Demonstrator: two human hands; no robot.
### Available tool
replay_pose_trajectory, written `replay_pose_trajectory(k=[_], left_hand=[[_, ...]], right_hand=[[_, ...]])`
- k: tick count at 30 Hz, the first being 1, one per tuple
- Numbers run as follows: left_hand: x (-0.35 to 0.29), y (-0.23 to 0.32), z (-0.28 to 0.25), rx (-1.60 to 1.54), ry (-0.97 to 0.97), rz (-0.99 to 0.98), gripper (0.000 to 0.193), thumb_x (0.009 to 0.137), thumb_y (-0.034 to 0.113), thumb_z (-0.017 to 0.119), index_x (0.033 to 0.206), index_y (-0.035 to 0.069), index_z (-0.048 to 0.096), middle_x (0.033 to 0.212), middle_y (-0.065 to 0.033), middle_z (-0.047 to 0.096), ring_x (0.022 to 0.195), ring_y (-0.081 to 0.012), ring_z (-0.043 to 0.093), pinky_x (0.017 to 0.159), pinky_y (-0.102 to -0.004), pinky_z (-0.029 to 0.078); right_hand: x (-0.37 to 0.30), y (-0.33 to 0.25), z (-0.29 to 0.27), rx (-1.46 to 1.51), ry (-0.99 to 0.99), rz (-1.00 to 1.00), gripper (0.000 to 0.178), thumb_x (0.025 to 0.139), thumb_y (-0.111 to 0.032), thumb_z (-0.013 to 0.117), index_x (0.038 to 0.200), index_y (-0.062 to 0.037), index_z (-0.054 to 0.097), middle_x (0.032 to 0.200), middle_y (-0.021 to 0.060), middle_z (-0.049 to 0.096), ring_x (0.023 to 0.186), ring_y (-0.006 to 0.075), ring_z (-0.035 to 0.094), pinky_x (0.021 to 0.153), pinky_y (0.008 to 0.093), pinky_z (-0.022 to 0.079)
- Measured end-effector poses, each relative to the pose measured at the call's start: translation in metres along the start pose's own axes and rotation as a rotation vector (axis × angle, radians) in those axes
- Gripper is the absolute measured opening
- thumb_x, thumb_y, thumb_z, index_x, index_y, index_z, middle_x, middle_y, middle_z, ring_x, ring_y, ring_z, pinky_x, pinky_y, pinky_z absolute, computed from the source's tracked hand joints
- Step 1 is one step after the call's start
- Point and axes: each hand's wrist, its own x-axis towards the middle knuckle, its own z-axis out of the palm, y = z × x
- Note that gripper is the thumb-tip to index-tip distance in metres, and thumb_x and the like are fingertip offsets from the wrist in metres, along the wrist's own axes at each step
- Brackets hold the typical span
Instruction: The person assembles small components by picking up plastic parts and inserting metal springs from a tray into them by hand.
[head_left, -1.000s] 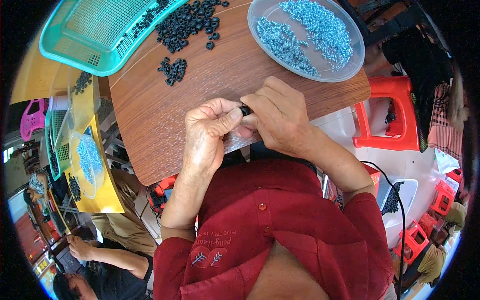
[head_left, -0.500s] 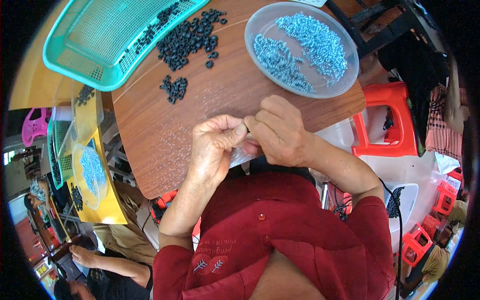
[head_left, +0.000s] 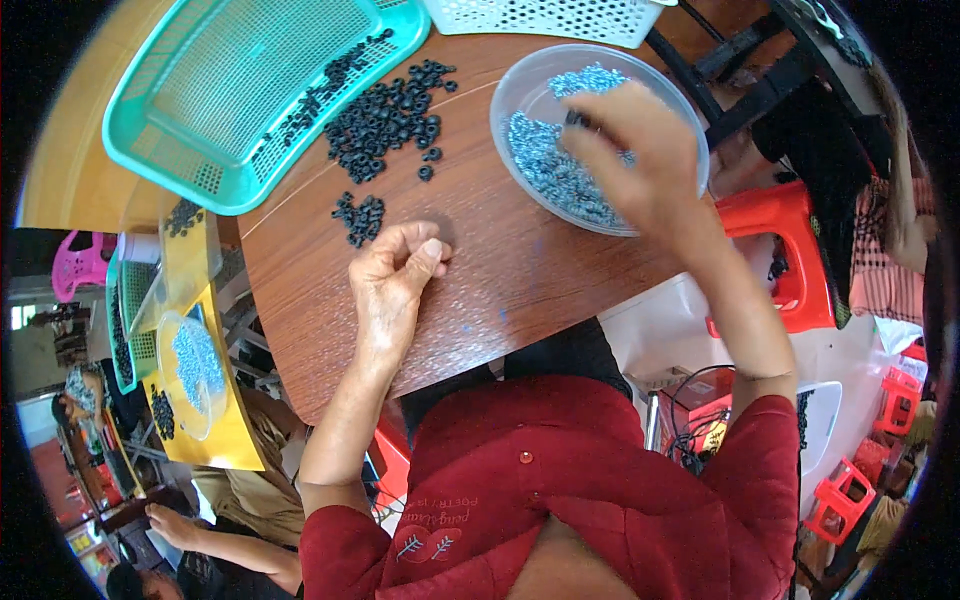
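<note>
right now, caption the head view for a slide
Right hand over a round translucent plastic bowl of shiny blue pieces; left hand near small black rings.

One small black piece (head_left: 577, 118) is held in the right hand (head_left: 645, 150), over a clear round bowl (head_left: 520, 90). Lots of tiny, shiny blue bits (head_left: 545, 165) are heaped in the bowl, partly hidden by the hand. Black rings (head_left: 385, 125) are spread in a loose pile on the surface (head_left: 490, 215), to the left. A smaller black bunch (head_left: 358, 220) is found nearer.
</note>
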Motion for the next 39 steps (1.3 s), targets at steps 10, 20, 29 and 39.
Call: replay_pose_trajectory(k=[10,20,29,39], left_hand=[[0.057,0.008,-0.003,0.733,0.182,0.293,0.029,0.076,0.013,0.071,0.102,0.003,0.064,0.077,-0.0098,0.066,0.071,-0.0176,0.062,0.066,-0.031,0.048],[0.083,0.007,0.001,1.093,0.109,0.35,0.026,0.07,0.022,0.074,0.084,0.002,0.064,0.077,-0.0174,0.065,0.074,-0.0346,0.062,0.064,-0.0442,0.047],[0.032,0.037,-0.005,-0.322,-0.107,-0.232,0.018,0.08,0.005,0.064,0.092,-0.007,0.062,0.076,-0.0153,0.067,0.058,-0.0149,0.061,0.054,-0.0221,0.047],[-0.011,0.035,0.021,-0.436,-0.026,-0.078,0.018,0.084,0.005,0.063,0.1,-0.002,0.063,0.082,-0.0087,0.066,0.068,-0.0111,0.059,0.062,-0.0213,0.046]], right_hand=[[0.132,0.103,-0.009,-0.263,0.087,0.2,0.028,0.068,-0.012,0.061,0.091,0.0041,0.065,0.081,0.0255,0.064,0.077,0.0352,0.065,0.07,0.0402,0.05],[0.141,0.101,0.011,-0.572,0.001,0.138,0.024,0.073,-0.015,0.058,0.088,0.0033,0.064,0.081,0.0258,0.062,0.083,0.0413,0.059,0.075,0.0479,0.047],[0.019,-0.015,0.019,0.097,-0.14,0.1,0.02,0.078,-0.005,0.066,0.097,-0.0022,0.066,0.082,0.0074,0.063,0.074,0.0141,0.059,0.067,0.0257,0.047],[-0.04,-0.076,0.052,0.624,-0.019,0.53,0.014,0.073,-0.002,0.066,0.086,-0.002,0.064,0.075,0.0103,0.061,0.071,0.0245,0.058,0.063,0.034,0.046]])
